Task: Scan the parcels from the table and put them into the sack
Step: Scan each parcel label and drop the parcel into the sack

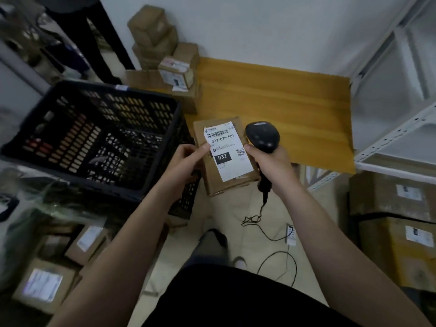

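One black slatted crate is filling the left of the frame, and one wooden table is lying across the upper centre. At least five cardboard parcels are standing stacked at the table's left end, seemingly waiting their turn. Three more labelled boxes are lying in the lower left, and I cannot tell whether the blurred plastic round them is the sack. At the centre I am holding one parcel over the table's near edge, tilting it so its single shipping label is facing up for the reader. My left hand is gripping its left edge, the thumb pressing on the label and the other fingers hidden beneath. My right hand is wrapping fully round the handle of the one barcode scanner. The scanner's head is hanging just beside the label's right edge, and its cable is trailing to the floor.
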